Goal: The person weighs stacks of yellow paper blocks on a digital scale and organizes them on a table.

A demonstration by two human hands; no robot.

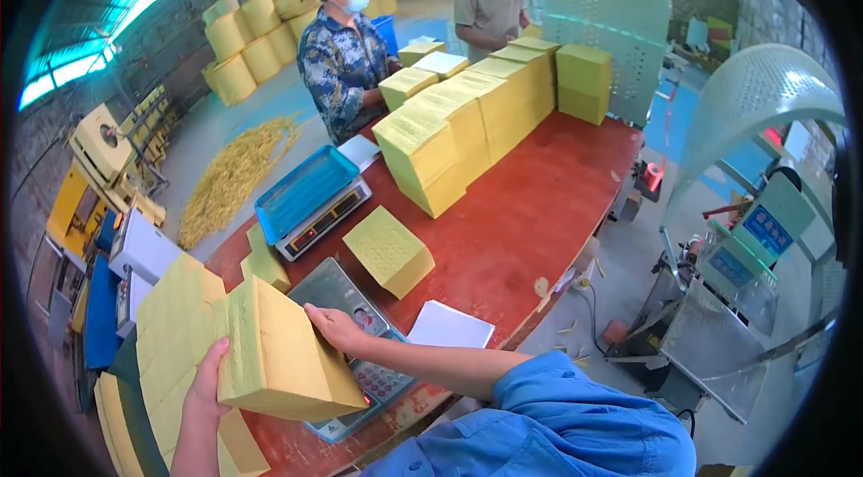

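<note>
Head-worn fisheye view, downward over the red table

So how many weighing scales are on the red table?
2: a blue-tray scale farther off and a keypad scale nearer, partly covered by the yellow block between left hand and right hand. More may be hidden.

Worn: mid-blue shirt, plain cloth w/ lots of creases & soft folds, prob. a small button low on front. R sleeve same blue, loose, wide, ends approx. at elbow. R forearm, L forearm, L hand & R hand all bare.
</note>
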